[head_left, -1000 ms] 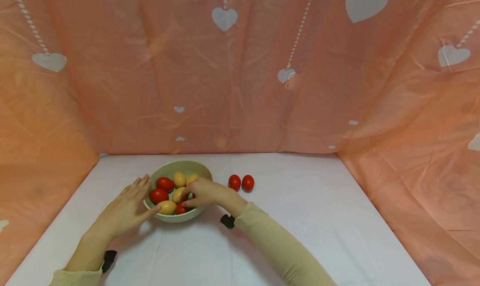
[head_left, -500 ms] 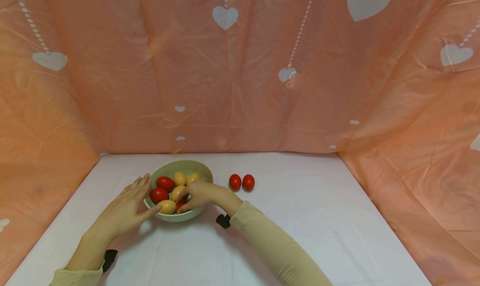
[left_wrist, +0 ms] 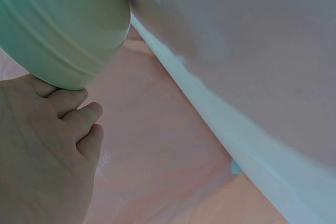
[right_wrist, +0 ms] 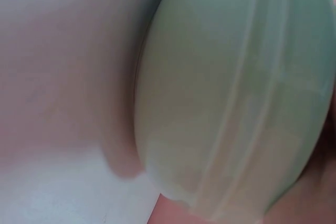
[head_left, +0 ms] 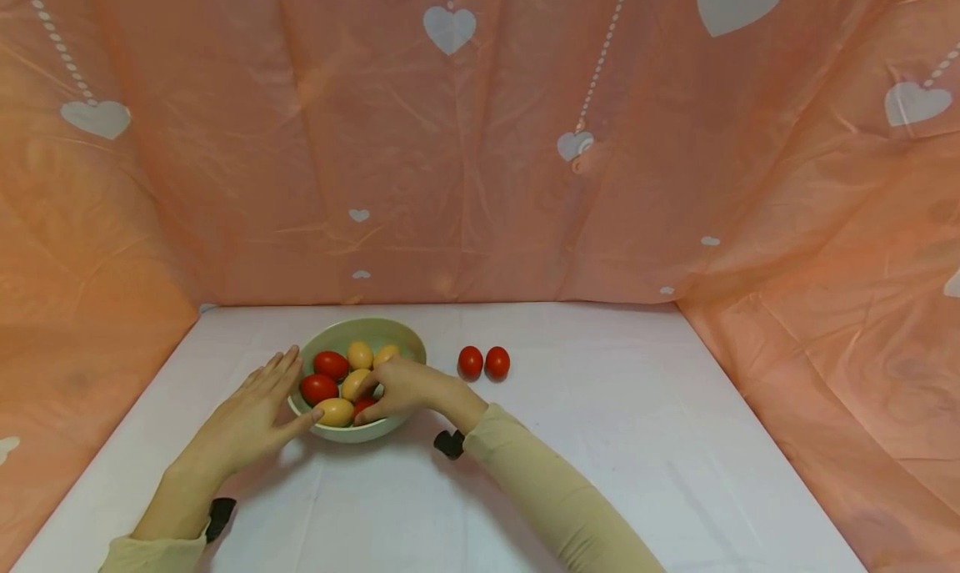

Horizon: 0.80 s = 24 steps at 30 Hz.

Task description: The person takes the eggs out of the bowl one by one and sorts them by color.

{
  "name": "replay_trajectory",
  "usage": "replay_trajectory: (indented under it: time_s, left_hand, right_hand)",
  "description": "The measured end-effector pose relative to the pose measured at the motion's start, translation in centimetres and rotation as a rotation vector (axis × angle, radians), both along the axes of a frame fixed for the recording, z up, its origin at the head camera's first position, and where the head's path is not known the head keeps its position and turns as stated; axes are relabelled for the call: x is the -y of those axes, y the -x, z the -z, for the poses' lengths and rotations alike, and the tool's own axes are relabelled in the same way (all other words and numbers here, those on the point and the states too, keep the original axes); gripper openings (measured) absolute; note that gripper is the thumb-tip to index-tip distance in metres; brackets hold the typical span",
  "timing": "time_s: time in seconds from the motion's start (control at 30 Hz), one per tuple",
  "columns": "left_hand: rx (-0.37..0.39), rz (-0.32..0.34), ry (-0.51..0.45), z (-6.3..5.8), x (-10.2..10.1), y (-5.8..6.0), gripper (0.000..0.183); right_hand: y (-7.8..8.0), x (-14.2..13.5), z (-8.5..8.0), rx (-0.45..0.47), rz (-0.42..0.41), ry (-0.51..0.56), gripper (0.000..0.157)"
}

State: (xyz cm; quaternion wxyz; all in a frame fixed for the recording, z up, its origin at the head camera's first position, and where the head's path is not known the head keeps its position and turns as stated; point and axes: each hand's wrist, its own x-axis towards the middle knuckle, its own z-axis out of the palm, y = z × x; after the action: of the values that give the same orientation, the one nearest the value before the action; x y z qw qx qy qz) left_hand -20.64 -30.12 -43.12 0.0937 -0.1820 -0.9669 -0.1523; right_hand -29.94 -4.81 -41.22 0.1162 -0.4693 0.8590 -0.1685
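Note:
A pale green bowl [head_left: 352, 436] with several red eggs [head_left: 318, 389] and yellow eggs [head_left: 335, 413] stands on the white table. Against its left rim lies my left hand [head_left: 240, 427], fingers straight and thumb at the near edge; in the left wrist view that hand [left_wrist: 47, 145] touches the bowl's wall [left_wrist: 63, 24]. My right hand [head_left: 411, 385] reaches over the right rim into the bowl, its thumb and curled fingers around a red egg [head_left: 363, 407] at the near side, mostly covered. The bowl's outer wall [right_wrist: 210, 87] fills the right wrist view.
Two more red eggs [head_left: 483, 363] lie side by side on the white tabletop [head_left: 600, 439], right of the bowl. An orange-pink curtain [head_left: 480, 181] with white hearts closes off the back and both sides.
My right hand has dipped slightly lower and left in the bowl, its thumb now covering more of the near red egg. The left hand and the bowl have stayed put.

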Motion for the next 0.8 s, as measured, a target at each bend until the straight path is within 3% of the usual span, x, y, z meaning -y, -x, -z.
replay_trajectory:
  time_s: [0.47,0.63,0.8]
  left_hand:
    - [0.018,0.006,0.004,0.1,0.0,0.2,0.094]
    - [0.024,0.006,0.008,0.1,0.0,0.2,0.094]
    - [0.022,0.002,0.008,0.1,0.0,0.3,0.094]
  right_hand:
    - [0.0,-0.9,0.5,-0.068,-0.006,0.128,0.032]
    - [-0.2,-1.4,0.5,-0.053,-0.015,0.249,0.035]
    - [-0.4,-1.9,0.6,-0.112,-0.026,0.366,0.037]
